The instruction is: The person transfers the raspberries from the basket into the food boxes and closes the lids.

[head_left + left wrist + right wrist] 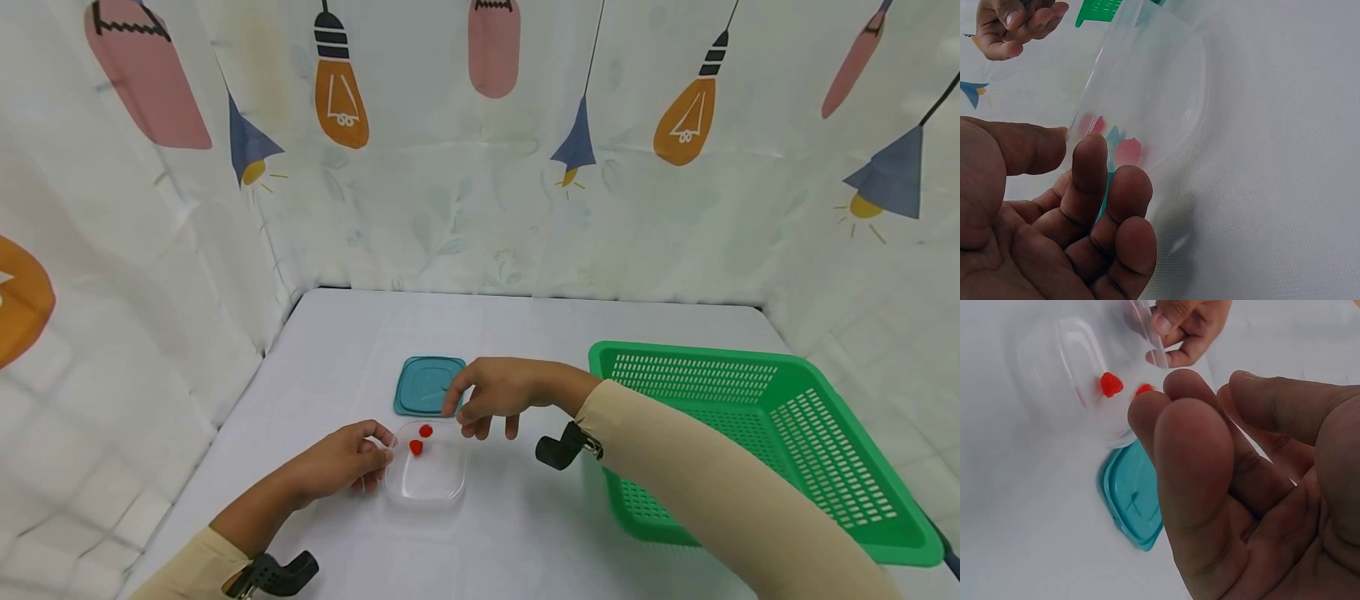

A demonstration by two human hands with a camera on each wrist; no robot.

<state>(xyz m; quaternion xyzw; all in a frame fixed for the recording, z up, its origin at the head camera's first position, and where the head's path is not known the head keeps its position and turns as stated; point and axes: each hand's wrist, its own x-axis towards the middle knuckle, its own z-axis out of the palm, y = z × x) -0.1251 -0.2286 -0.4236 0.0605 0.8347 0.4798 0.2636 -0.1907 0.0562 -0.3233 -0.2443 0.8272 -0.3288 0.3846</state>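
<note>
A clear plastic container (437, 477) stands on the white table with two small red raspberries (416, 447) inside, near its far left side. My left hand (348, 458) pinches the container's left rim between thumb and fingertips. Above the far right edge of the container hovers my right hand (498, 396), its fingers loosely bent and nothing seen between them. Just behind the container lies a flat teal lid (422, 385), partly covered by the right fingers. The right wrist view shows a raspberry (1110, 385) through the clear wall.
A large green plastic basket (693, 351) with slotted sides stands on the right of the table, under my right forearm. White curtains printed with lamps and bulbs (480, 208) enclose the table at the back and sides.
</note>
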